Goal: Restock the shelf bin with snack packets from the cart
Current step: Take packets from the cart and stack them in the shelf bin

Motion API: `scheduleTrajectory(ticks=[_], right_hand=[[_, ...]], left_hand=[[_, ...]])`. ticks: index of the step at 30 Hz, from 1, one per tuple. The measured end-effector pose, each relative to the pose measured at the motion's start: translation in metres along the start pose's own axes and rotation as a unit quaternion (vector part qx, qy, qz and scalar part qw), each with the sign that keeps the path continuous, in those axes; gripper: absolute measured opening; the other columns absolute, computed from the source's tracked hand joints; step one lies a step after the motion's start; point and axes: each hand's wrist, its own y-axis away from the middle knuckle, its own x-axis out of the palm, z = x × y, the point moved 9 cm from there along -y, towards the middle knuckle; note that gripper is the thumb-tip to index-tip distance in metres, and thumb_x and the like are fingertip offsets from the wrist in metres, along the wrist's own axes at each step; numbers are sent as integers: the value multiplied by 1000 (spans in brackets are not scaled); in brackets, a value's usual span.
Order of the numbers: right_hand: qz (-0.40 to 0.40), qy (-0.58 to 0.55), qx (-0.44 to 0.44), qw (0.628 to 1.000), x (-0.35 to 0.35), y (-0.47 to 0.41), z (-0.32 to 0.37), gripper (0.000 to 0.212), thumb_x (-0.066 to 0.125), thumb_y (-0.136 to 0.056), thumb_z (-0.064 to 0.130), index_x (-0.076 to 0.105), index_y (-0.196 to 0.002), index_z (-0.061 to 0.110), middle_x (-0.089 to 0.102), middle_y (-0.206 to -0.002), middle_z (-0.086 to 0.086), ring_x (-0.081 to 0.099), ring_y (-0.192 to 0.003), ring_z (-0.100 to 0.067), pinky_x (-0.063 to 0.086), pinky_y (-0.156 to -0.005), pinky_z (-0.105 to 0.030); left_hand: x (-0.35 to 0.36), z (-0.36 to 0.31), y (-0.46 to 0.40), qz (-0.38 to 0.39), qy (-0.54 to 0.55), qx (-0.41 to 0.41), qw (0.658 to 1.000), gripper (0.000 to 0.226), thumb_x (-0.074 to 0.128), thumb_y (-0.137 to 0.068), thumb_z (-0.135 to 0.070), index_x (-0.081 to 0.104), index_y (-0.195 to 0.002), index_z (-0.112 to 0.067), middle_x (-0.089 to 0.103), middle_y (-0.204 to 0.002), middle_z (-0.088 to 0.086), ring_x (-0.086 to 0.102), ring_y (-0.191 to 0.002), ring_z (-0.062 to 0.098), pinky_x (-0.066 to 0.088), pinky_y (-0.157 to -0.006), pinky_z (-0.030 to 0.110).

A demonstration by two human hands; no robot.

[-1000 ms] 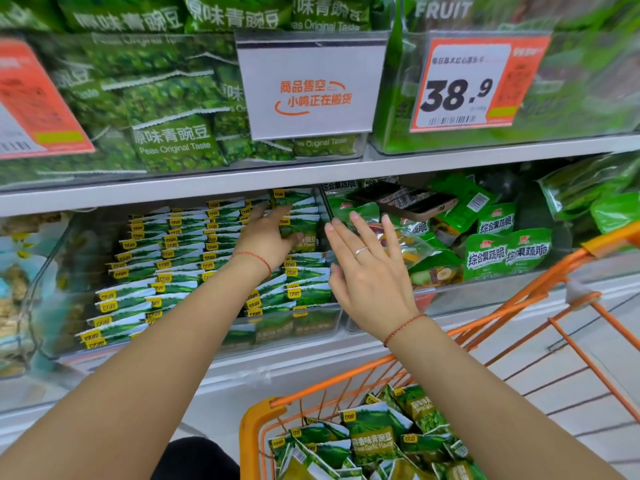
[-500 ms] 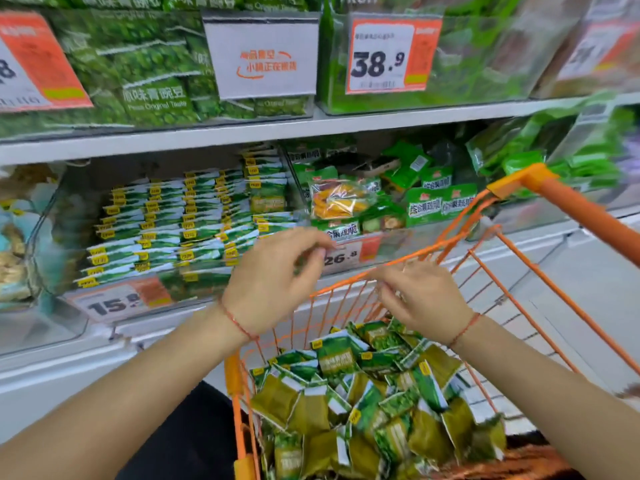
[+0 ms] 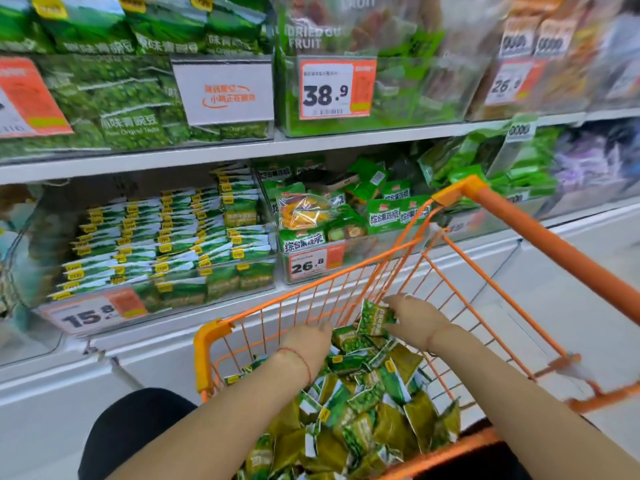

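Green snack packet [image 3: 375, 317], upright, pinched in our right hand [image 3: 415, 318] above the cart [image 3: 211, 344]; left hand [image 3: 306, 344] reaches into the pile, grip hidden. Shelf bin [image 3: 166, 258] lies up-left, nearer our left.

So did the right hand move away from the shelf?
Yes. The right hand came down from the shelf bin into the orange cart, and now pinches a snack packet.

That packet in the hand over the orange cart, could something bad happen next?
Maybe. The right hand seems to hold the green snack packet only by one end, so it might slip back into the cart. The shelf bin above the 15.8 tag already looks nearly full, so extra packets could slide out. The left hand digging in the pile may crush some.
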Motion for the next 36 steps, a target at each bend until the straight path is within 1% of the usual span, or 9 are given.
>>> scheduleTrajectory(ticks=[6,9,13,17,20,23,27,32,36], right_hand=[[20,56,17,998,7,-14,11,51,51,-94,21,36,-143,18,56,-129,-10,58,-110,-27,49,-77,-34],[13,124,18,992,9,-12,12,24,56,-91,38,60,-102,17,62,-111,-6,57,-108,-25,49,-82,-33],[4,45,-23,999,-15,0,21,38,54,-90,47,39,-67,22,43,-68,3,53,-86,-19,39,-62,-28],[-14,-223,-19,974,-27,12,25,18,59,-91,32,49,-91,18,52,-72,0,53,-66,-14,39,-54,-21],[-16,-457,31,889,-20,18,21,57,65,-88,28,42,-137,10,50,-123,-4,57,-112,-24,50,-93,-33],[-11,-616,84,783,-10,25,19,59,69,-84,14,41,-136,8,52,-123,-10,57,-108,-24,49,-97,-41],[1,-609,77,789,-5,27,20,18,69,-82,7,53,-90,5,51,-88,-10,59,-88,-19,56,-76,-27],[-9,-564,68,823,-9,27,24,39,71,-82,17,51,-115,20,57,-114,-10,60,-90,-22,47,-71,-29],[29,-588,34,808,-5,29,34,34,70,-84,15,57,-114,6,56,-95,-7,59,-73,-9,49,-65,-20]], left_hand=[[10,13,5,41,45,29,998,31,63,-89,-18,57,-117,-4,56,-118,17,55,-107,30,48,-84,37],[7,22,12,28,139,39,989,20,55,-94,-21,57,-110,-10,59,-110,12,55,-101,27,45,-78,34],[-12,27,20,7,335,55,940,18,44,-99,-30,40,-85,-19,43,-70,-3,39,-65,15,29,-56,28],[-20,34,32,5,670,-17,743,19,46,-99,-20,40,-81,-17,41,-78,3,44,-66,11,46,-52,23],[-23,31,44,16,842,-59,535,6,48,-98,-13,52,-95,-15,40,-121,3,52,-99,16,59,-69,38],[-24,30,52,24,881,-55,469,4,54,-94,-17,56,-98,-17,39,-130,-4,56,-98,13,60,-68,37],[-22,34,49,0,874,-27,484,44,62,-85,0,50,-124,-17,46,-126,-5,55,-107,13,58,-64,31],[-25,43,46,-68,776,-12,627,47,80,-72,-11,57,-112,-20,62,-98,3,53,-51,11,43,-47,22],[-33,44,50,-108,802,6,588,19,69,-81,0,60,-92,-13,65,-63,-10,58,-58,6,41,-49,15]])
